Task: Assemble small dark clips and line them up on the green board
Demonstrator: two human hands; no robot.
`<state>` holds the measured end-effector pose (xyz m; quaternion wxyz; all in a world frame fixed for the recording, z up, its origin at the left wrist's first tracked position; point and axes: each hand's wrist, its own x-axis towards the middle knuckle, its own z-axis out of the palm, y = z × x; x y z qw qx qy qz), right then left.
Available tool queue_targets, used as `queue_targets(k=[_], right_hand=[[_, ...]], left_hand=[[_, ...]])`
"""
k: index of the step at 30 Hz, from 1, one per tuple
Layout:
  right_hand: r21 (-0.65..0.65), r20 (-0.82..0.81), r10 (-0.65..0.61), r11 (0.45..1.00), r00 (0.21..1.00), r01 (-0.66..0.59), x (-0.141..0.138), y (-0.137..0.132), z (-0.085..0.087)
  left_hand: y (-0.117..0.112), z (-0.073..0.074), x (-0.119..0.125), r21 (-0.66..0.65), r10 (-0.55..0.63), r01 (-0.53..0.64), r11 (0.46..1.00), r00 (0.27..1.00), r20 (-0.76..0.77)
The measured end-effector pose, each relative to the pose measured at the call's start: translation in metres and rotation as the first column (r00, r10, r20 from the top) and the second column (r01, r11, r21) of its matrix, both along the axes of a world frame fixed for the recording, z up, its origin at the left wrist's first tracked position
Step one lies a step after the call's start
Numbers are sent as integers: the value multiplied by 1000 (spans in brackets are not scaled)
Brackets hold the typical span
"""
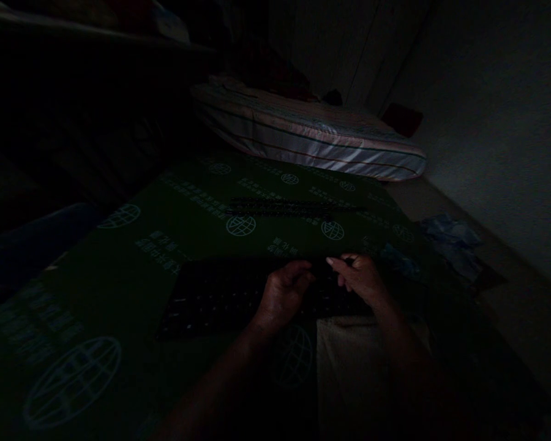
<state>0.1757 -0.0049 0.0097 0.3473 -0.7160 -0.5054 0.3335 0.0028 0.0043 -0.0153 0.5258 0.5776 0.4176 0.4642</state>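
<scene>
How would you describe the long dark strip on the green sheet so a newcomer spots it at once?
Start at the green sheet printed with pale globe logos. Short of the striped, shiny pillow at its far end lies a long, narrow dark strip. Unlike the broad dark mesh-like piece nearer the camera, it is thin.

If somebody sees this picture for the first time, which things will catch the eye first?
The left hand and right hand meet at the lower middle, over a dark flat piece too dim to identify. Under them spreads a green sheet printed with pale globes; a striped cushion rests at its far end.
</scene>
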Motion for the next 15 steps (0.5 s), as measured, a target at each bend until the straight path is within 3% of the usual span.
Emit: queue_targets(k=[9,15], right_hand=[[57,-22,20,998,1000,-19,1,-6,-9],[128,-1,-38,991,999,38,0,-6,-18]], left_hand=[[-1,-1,1,100,10,8,995,984,-180],[0,-2,2,198,41,17,980,958,-285]])
